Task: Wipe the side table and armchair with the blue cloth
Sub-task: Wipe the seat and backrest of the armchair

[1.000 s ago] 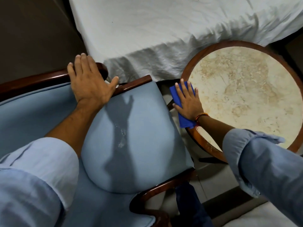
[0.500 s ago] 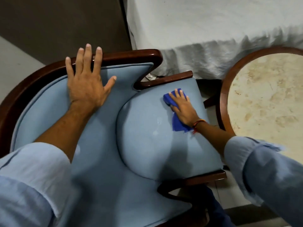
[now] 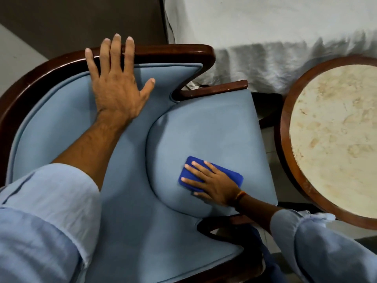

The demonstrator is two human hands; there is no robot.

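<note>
The armchair has pale blue upholstery and a dark wooden frame, and fills the middle of the view. My right hand lies flat on the folded blue cloth, pressing it onto the near part of the seat cushion. My left hand rests flat with fingers spread on the padded backrest, fingertips over the wooden top rail. The round side table, marble top in a wooden rim, stands to the right of the chair, apart from both hands.
A bed with a white sheet hanging down runs along the far side, close behind the chair and table. Grey floor shows at the far left. A narrow gap separates chair and table.
My right hand left the table rim with the cloth, went onto the seat cushion's far edge, then slid toward me. The view swung left; my left hand stays on the backrest.
</note>
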